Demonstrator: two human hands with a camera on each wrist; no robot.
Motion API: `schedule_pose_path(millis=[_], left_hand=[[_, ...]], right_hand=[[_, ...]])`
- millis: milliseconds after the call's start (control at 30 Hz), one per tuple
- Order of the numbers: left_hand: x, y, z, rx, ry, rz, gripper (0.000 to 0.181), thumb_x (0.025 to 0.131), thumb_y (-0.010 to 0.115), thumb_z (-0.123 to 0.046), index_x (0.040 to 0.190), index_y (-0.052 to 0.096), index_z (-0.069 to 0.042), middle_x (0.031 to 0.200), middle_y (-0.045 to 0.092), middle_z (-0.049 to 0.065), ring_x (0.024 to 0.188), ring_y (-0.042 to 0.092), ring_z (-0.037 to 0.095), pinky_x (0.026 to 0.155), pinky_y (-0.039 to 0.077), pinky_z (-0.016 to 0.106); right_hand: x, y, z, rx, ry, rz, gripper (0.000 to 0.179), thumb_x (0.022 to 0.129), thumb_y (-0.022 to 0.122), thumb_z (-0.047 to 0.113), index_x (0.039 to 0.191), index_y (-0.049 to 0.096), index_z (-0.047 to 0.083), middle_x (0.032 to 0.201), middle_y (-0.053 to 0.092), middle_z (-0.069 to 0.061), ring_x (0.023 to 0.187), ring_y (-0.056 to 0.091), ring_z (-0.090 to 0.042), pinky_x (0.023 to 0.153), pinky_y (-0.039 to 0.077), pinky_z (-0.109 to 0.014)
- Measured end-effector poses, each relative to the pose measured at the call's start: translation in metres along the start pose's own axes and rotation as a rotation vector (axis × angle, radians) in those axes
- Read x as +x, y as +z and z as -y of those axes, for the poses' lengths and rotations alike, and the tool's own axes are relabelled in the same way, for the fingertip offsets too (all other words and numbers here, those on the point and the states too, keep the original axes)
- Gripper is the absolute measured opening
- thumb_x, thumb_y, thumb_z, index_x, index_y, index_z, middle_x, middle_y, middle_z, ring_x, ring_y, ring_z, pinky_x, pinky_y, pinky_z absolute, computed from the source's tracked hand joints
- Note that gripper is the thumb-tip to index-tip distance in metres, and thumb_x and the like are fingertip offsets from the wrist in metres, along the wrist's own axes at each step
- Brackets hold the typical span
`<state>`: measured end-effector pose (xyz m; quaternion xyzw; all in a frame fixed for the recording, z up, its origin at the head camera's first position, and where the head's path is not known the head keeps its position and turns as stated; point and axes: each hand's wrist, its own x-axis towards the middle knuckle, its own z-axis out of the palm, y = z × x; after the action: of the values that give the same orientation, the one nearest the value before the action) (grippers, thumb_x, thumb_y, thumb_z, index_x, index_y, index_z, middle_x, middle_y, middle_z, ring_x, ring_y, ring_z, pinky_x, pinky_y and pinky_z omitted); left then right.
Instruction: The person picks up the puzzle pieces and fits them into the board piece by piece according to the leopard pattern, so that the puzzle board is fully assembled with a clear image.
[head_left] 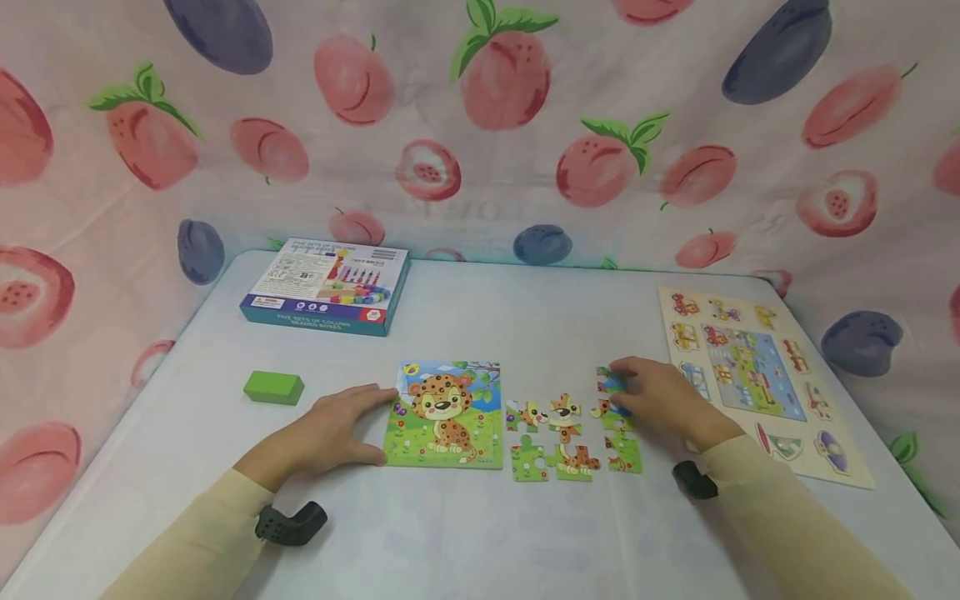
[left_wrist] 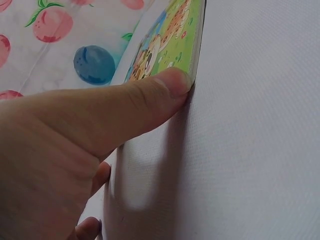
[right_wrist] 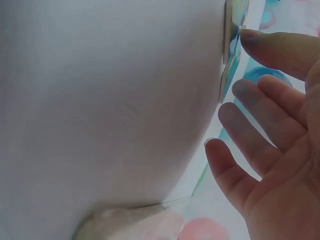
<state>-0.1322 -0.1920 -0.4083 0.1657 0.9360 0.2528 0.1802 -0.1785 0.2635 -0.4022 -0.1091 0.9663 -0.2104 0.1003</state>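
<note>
A square leopard-cub picture board (head_left: 444, 417) lies flat on the table. My left hand (head_left: 322, 433) rests at its left side, thumb at the lower left corner, another fingertip near the upper left edge. In the left wrist view the thumb (left_wrist: 130, 107) touches the board's edge. Right of the board lie several loose jigsaw pieces (head_left: 573, 458) in rough rows, showing parts of the same cub. My right hand (head_left: 667, 400) touches a blue-topped piece (head_left: 606, 379) at the upper right of the group; its thumb presses there in the right wrist view, other fingers (right_wrist: 250, 137) extended.
A flat toy box (head_left: 322, 287) stands at the back left, with a green block (head_left: 273, 387) in front of it. On the right lies a wooden vehicle puzzle board (head_left: 757, 375). A fruit-print cloth (head_left: 480, 167) hangs behind the white table (head_left: 525, 550).
</note>
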Motion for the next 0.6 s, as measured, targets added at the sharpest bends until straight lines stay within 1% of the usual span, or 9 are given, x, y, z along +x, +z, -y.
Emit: schedule_pose_path(millis=[167,333,467,600], left_hand=[[-0.0006,0.0001,-0.0005,0.0,-0.002,-0.001,0.084,0.078,0.087,-0.032,0.15,0.048,-0.016,0.153,0.042,0.016,0.143,0.032,0.041,0.111,0.033,0.062],[-0.0011,0.0004,-0.0011,0.005,0.006,-0.004,0.083,0.078,0.087,-0.032,0.149,0.048,-0.015,0.153,0.042,0.017,0.143,0.033,0.041,0.11,0.034,0.063],[-0.0016,-0.0001,-0.0019,0.009,0.01,-0.004,0.084,0.077,0.087,-0.032,0.149,0.048,-0.014,0.153,0.042,0.017,0.142,0.033,0.042,0.11,0.034,0.063],[-0.0013,-0.0008,-0.0019,0.002,0.001,0.0,0.084,0.078,0.087,-0.032,0.15,0.048,-0.015,0.153,0.042,0.017,0.143,0.032,0.041,0.111,0.033,0.063]], right_hand=[[0.0009,-0.0014,-0.0004,-0.016,-0.008,0.007,0.049,0.092,0.072,0.02,0.133,0.058,-0.002,0.132,0.06,-0.022,0.126,0.051,-0.044,0.106,0.039,-0.061],[0.0005,-0.002,-0.001,-0.01,0.005,0.019,0.051,0.092,0.071,0.02,0.135,0.056,-0.002,0.133,0.059,-0.022,0.128,0.05,-0.044,0.107,0.038,-0.061],[0.003,-0.0024,-0.0011,-0.011,0.002,0.028,0.054,0.091,0.072,0.02,0.137,0.055,-0.002,0.133,0.059,-0.023,0.128,0.05,-0.043,0.108,0.037,-0.06],[0.0062,-0.0035,-0.0002,-0.012,0.007,0.047,0.056,0.091,0.073,0.02,0.138,0.054,-0.002,0.135,0.058,-0.022,0.129,0.049,-0.043,0.109,0.036,-0.06]])
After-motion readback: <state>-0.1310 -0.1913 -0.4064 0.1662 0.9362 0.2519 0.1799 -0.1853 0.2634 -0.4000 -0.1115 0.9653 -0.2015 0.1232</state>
